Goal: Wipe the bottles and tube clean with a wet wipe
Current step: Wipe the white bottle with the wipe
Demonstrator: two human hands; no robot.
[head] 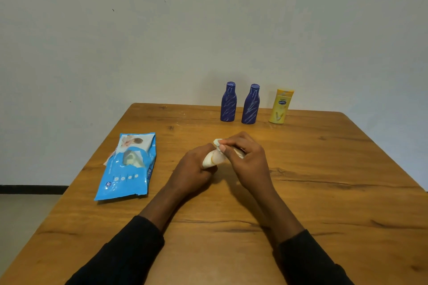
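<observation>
A cream tube (pixel 212 159) lies between my hands above the middle of the wooden table (pixel 324 192). My left hand (pixel 193 170) grips its lower end. My right hand (pixel 246 157) pinches a pale wet wipe (pixel 217 141) against the tube's upper end; most of the wipe is hidden under the fingers. Two dark blue bottles (pixel 228 102) (pixel 250 104) with white scribbles stand upright at the far edge. A yellow bottle (pixel 280 106) stands upright to their right.
A blue pack of wet wipes (pixel 127 166) lies flat on the left of the table, its flap lifted. A plain wall rises behind the table's far edge. Floor shows past the left edge.
</observation>
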